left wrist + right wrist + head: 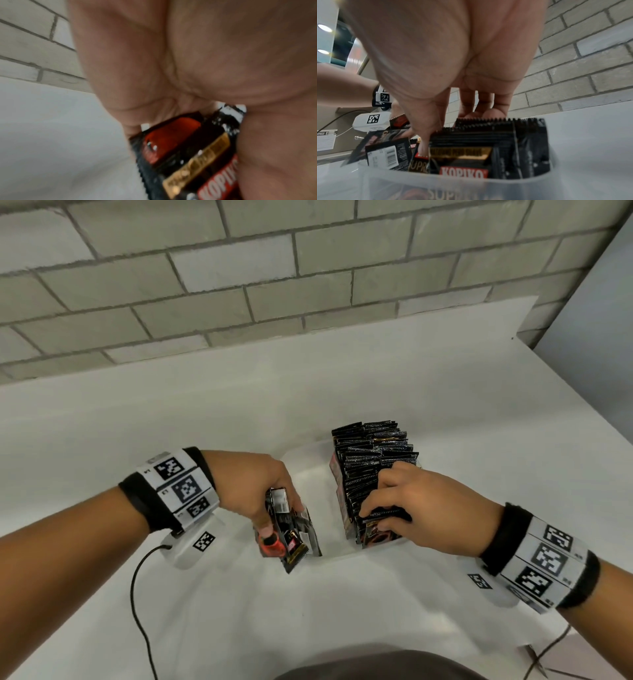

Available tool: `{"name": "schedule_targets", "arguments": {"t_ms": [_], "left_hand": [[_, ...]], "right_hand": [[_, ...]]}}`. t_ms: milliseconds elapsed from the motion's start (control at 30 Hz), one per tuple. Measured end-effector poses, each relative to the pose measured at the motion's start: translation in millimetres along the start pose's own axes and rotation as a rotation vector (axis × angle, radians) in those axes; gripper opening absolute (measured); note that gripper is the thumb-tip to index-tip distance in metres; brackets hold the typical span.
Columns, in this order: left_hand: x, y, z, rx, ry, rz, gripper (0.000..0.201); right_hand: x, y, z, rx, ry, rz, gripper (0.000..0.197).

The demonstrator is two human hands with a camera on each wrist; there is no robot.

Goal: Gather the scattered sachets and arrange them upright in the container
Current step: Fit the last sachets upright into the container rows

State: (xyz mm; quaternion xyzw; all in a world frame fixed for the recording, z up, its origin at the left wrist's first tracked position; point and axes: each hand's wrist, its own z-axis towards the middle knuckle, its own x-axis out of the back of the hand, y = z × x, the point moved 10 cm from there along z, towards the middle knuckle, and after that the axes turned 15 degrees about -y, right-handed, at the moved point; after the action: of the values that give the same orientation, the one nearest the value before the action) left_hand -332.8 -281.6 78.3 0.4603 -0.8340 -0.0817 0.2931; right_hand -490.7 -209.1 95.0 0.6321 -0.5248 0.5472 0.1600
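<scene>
A translucent container (308, 484) stands mid-table on the white table. Its right side holds a long row of black sachets (370, 450) standing upright. My right hand (411, 501) pinches the near end of that row, thumb on the front sachets and fingers curled over their tops. In the right wrist view my right hand (453, 47) holds the row (488, 142) just behind the container's rim (436, 181). My left hand (253, 491) grips a bundle of several sachets (291, 535) at the container's near left side. Close up, the bundle (188, 155) shows red and gold print under my left hand (171, 54).
A grey brick wall (274, 285) backs the white table (205, 412). A black cable (137, 594) trails from my left wrist camera across the table's near left. The table's right edge (582, 422) runs diagonally at the far right.
</scene>
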Motion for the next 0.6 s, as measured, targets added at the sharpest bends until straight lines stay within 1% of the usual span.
{"name": "schedule_targets", "arguments": {"t_ms": [67, 133, 233, 367, 433, 500, 533, 600], "left_hand": [[4, 3, -2, -0.018, 0.07, 0.014, 0.037], [16, 7, -11, -0.056, 0.169, -0.013, 0.028], [31, 8, -29, -0.132, 0.297, -0.124, 0.025], [36, 4, -37, -0.192, 0.409, -0.227, 0.026], [43, 1, -47, -0.266, 0.51, -0.336, 0.027], [52, -1, -62, -0.371, 0.635, -0.476, 0.028], [55, -2, -70, -0.421, 0.7, -0.543, 0.029], [58, 2, -83, -0.515, 0.808, -0.681, 0.032]], "right_hand": [[0, 1, -1, -0.006, -0.001, 0.0, 0.028], [0, 1, -1, -0.01, 0.001, 0.006, 0.028], [0, 0, -1, -0.006, 0.002, 0.006, 0.028], [3, -1, -4, -0.007, -0.01, 0.01, 0.027], [5, -2, -6, 0.009, -0.026, 0.042, 0.033], [10, 0, -9, 0.021, -0.018, 0.112, 0.044], [16, 1, -12, 0.015, 0.015, 0.163, 0.049], [34, 2, -17, 0.002, 0.129, 0.303, 0.062]]}}
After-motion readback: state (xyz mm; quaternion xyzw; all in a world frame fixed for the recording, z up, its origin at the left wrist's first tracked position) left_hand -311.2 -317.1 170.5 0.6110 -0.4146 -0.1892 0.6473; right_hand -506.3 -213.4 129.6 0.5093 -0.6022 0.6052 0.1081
